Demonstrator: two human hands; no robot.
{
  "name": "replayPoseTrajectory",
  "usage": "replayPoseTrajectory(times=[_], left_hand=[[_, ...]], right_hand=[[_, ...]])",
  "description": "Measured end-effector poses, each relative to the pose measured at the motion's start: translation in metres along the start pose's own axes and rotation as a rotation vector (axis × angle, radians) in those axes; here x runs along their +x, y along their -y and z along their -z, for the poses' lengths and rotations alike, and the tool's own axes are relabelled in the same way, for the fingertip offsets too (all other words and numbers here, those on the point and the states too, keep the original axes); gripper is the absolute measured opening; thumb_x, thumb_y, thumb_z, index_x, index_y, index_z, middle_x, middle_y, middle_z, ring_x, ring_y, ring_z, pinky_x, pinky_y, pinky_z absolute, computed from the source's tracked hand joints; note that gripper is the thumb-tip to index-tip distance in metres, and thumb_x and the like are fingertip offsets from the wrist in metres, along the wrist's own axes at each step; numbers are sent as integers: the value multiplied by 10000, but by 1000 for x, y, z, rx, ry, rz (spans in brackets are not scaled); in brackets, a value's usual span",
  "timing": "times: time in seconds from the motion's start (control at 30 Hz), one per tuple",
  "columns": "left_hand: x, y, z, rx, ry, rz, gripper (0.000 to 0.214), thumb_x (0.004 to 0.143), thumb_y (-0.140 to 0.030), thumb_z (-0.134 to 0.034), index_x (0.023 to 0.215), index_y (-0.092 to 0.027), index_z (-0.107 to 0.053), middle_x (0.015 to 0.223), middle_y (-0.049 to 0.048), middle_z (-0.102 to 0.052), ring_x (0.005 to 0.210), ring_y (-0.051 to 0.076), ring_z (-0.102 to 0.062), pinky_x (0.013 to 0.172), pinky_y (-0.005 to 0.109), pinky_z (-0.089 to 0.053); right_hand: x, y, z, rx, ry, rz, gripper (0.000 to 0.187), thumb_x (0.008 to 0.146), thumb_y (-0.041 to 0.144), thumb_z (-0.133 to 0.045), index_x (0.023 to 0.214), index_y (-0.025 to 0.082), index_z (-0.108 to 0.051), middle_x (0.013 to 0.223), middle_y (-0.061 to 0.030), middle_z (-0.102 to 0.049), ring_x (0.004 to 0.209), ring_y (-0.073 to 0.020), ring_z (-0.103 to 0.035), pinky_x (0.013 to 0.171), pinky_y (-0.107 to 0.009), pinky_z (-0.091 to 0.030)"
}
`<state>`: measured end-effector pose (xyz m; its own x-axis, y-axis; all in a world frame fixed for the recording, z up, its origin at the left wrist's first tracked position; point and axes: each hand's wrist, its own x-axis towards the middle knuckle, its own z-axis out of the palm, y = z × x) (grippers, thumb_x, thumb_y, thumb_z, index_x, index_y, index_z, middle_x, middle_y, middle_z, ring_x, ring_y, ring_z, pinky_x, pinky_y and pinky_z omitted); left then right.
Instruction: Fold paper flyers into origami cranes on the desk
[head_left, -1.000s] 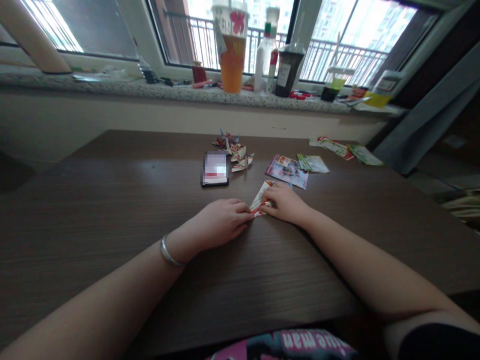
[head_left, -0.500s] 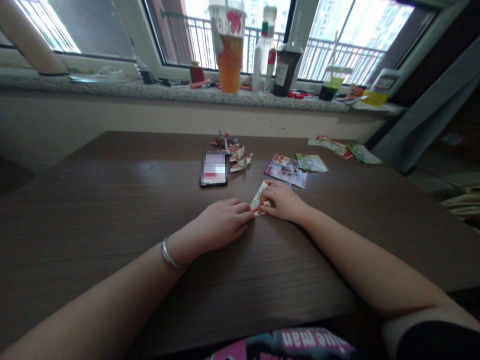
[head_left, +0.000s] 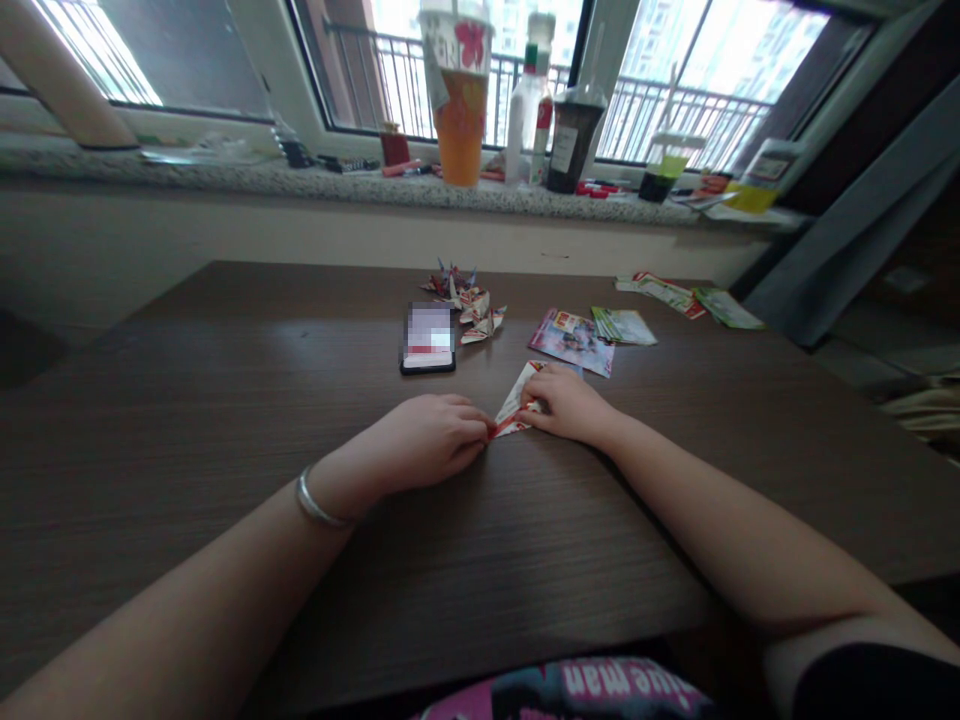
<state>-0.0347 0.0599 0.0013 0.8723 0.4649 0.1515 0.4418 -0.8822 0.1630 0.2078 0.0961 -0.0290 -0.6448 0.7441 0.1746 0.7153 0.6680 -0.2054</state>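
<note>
A small folded piece of printed paper (head_left: 516, 403) lies on the brown wooden table (head_left: 225, 420) in the middle. My right hand (head_left: 571, 404) presses down on its right side with closed fingers. My left hand (head_left: 427, 437) pinches the paper's lower left corner between thumb and fingertips. A silver bangle (head_left: 315, 505) sits on my left wrist.
A phone (head_left: 428, 338) lies just beyond my hands, with several folded paper cranes (head_left: 469, 298) behind it. Printed sheets (head_left: 574, 341) and flyers (head_left: 664, 291) lie to the right. Drink cups (head_left: 460, 95) and bottles (head_left: 527, 100) stand on the stone window sill (head_left: 225, 180).
My left hand has slid slightly left and now pinches the paper's corner, pulling it out a little. My right hand has stayed on the paper.
</note>
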Motion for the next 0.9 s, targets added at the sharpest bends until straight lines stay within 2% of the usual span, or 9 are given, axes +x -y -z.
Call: replayPoseTrajectory(times=[0.23, 0.37, 0.6, 0.67, 0.73, 0.9], left_hand=[[-2, 3, -2, -41, 3, 16, 207, 916, -209, -486, 987, -196, -680, 969, 57, -687, 980, 193, -608, 885, 312, -479], [-1, 9, -10, -93, -56, 72, 221, 924, -204, -464, 1016, -194, -664, 977, 63, -668, 947, 180, -608, 858, 308, -492], [0, 12, -22, -50, -131, 10, 280, 931, -241, -477, 1161, -191, -628, 1204, 88, -638, 1130, 211, -569, 997, 381, -459], [0, 10, -21, -30, -126, 13, 271, 929, -236, -480, 1150, -193, -632, 1212, 82, -640, 1158, 214, -557, 1013, 383, -451], [0, 7, -17, -12, -100, 37, 249, 920, -234, -498, 1121, -192, -639, 1190, 76, -648, 1132, 213, -570, 997, 375, -461], [1, 0, -12, 38, -63, 88, 184, 919, -263, -507, 987, -177, -655, 1047, 81, -668, 1011, 213, -607, 929, 366, -493]], right_hand=[[-1, 1, 0, -4, -31, 8, 196, 832, 379, -652, 822, 183, -659, 834, -63, -656, 890, -222, -545, 801, -329, -388], [-2, 3, 1, 11, -37, 14, 180, 832, 361, -652, 803, 184, -653, 814, -58, -648, 882, -218, -545, 804, -330, -384], [-3, 7, -1, 21, -49, 80, 176, 865, 356, -612, 816, 191, -649, 838, -51, -655, 882, -210, -556, 886, -369, -387], [-3, 9, -2, -2, -82, 77, 201, 867, 391, -611, 867, 194, -651, 903, -64, -657, 944, -225, -554, 912, -386, -392], [-3, 9, -3, -38, -153, 49, 264, 846, 427, -635, 971, 195, -641, 1055, -95, -643, 1060, -257, -527, 960, -422, -384], [-5, 8, -6, -74, -299, -80, 559, 776, 448, -707, 1249, 223, -511, 1394, -147, -438, 1304, -331, -377, 1075, -535, -308]])
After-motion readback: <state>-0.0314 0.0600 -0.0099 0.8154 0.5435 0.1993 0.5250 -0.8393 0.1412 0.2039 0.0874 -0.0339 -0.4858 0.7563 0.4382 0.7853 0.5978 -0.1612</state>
